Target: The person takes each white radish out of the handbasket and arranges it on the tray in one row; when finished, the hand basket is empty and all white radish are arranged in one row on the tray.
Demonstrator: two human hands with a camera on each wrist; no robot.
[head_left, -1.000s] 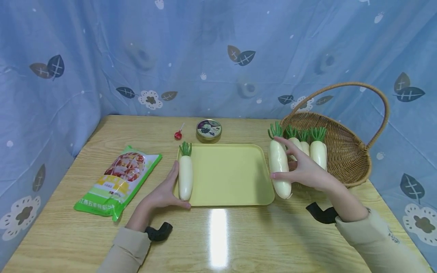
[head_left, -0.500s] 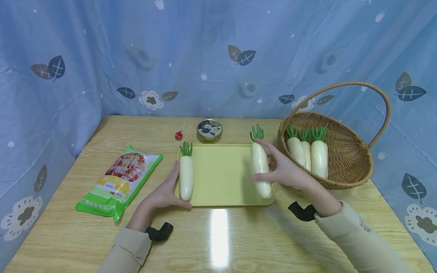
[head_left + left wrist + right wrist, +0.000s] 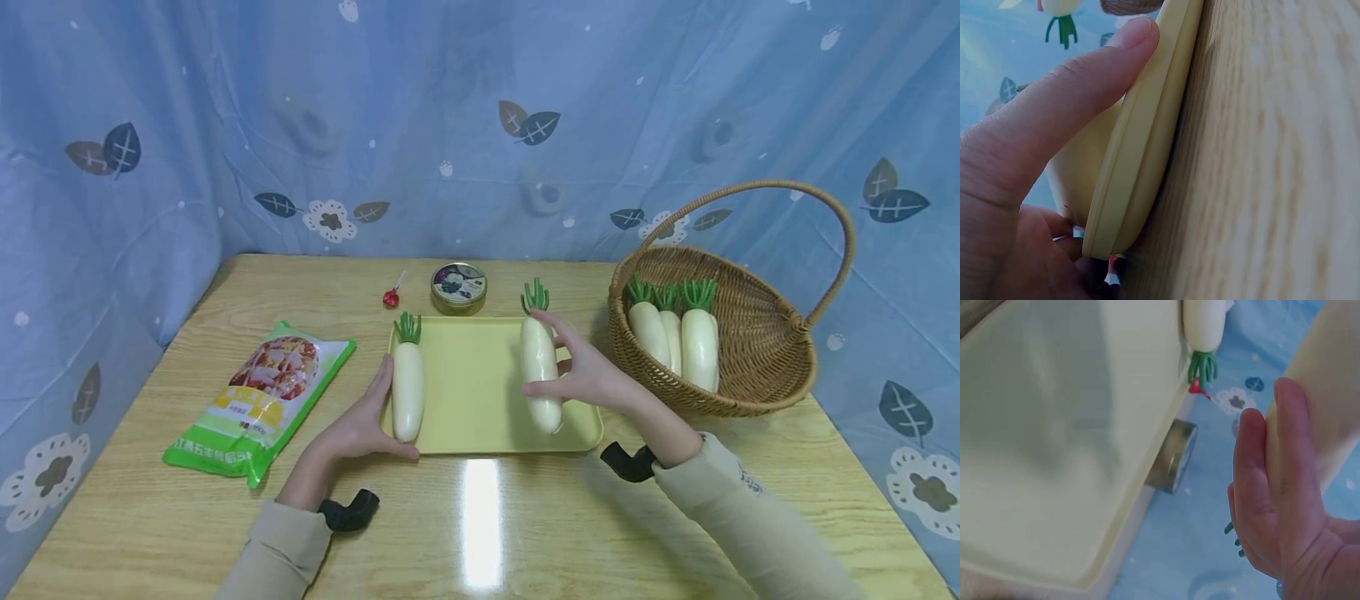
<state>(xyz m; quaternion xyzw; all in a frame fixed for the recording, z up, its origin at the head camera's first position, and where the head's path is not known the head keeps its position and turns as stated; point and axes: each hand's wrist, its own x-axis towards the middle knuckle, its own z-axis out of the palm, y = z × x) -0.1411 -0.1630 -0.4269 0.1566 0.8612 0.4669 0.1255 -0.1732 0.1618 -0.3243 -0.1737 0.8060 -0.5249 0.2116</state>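
Observation:
My right hand [image 3: 592, 375] grips a white radish [image 3: 538, 362] with green leaves from its right side. That radish is raised over the right half of a pale yellow tray [image 3: 480, 400]; in the right wrist view its body [image 3: 1329, 381] lies against the fingers, clear of the tray. At the tray's left end lies another white radish [image 3: 408, 392]. My left hand [image 3: 360, 425] holds the tray's front left corner, its thumb along the front rim [image 3: 1141, 125] and the other fingers at the left side. Several more radishes [image 3: 699, 346] are in a wicker basket [image 3: 765, 350] on the right.
A green and white food bag [image 3: 262, 400] lies left of the tray. Behind the tray are a round tin [image 3: 458, 287] and a red lollipop [image 3: 392, 296]. The basket's tall handle [image 3: 832, 217] arches above it, and a blue patterned curtain [image 3: 450, 125] hangs behind the table.
My right hand has carried the radish leftward from beside the basket to over the tray. The left hand and the radish at the tray's left end have stayed put.

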